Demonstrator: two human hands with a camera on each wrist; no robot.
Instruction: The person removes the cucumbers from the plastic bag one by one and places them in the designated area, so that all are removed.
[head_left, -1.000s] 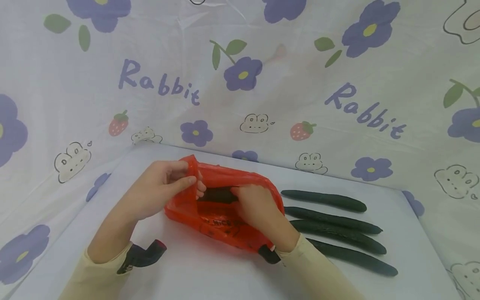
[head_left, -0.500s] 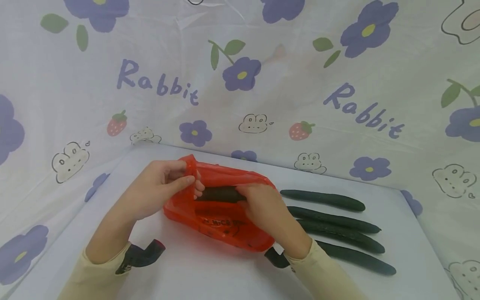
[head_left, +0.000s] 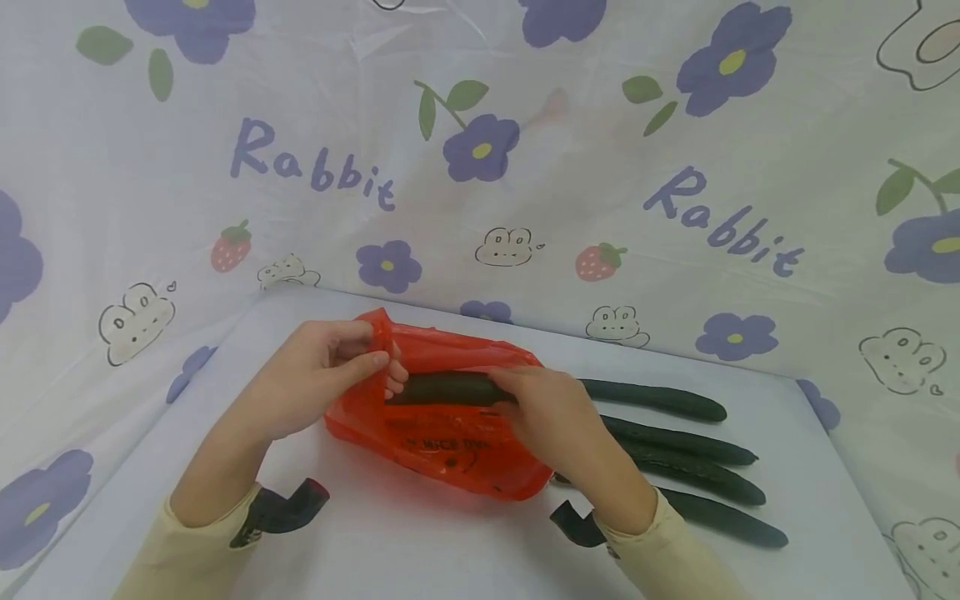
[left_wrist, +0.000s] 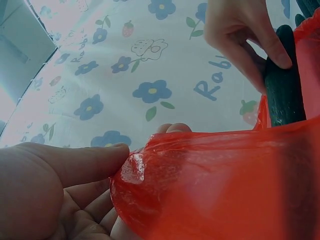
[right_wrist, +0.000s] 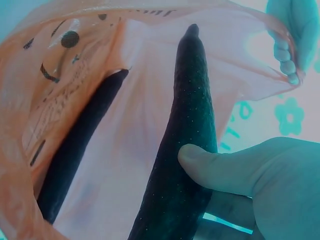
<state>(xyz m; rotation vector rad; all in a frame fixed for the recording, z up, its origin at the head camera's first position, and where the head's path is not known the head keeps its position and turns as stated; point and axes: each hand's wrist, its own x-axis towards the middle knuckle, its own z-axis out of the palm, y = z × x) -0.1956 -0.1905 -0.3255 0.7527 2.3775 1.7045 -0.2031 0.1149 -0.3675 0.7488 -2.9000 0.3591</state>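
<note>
In the head view my left hand (head_left: 330, 375) pinches the rim of a red plastic bag (head_left: 457, 458) between thumb and fingers, and the mouth gapes toward me. A dark green cucumber (head_left: 450, 388) lies across that mouth. My right hand (head_left: 558, 421) grips it, with the thumb on its near side in the right wrist view. The left wrist view shows the lower part of this cucumber (left_wrist: 284, 95) behind the red film. A second cucumber (right_wrist: 82, 145) appears beside the bag's printed wall in the right wrist view; whether it is inside, I cannot tell.
Several more cucumbers (head_left: 693, 471) lie roughly side by side on the white table (head_left: 375, 550), right of the bag and partly hidden by my right hand and forearm. A cloth (head_left: 540, 183) printed with flowers and rabbits hangs behind the table.
My right hand has shifted right, away from my left hand, and more of the cucumber shows in the bag's mouth. The left hand keeps its hold on the rim.
</note>
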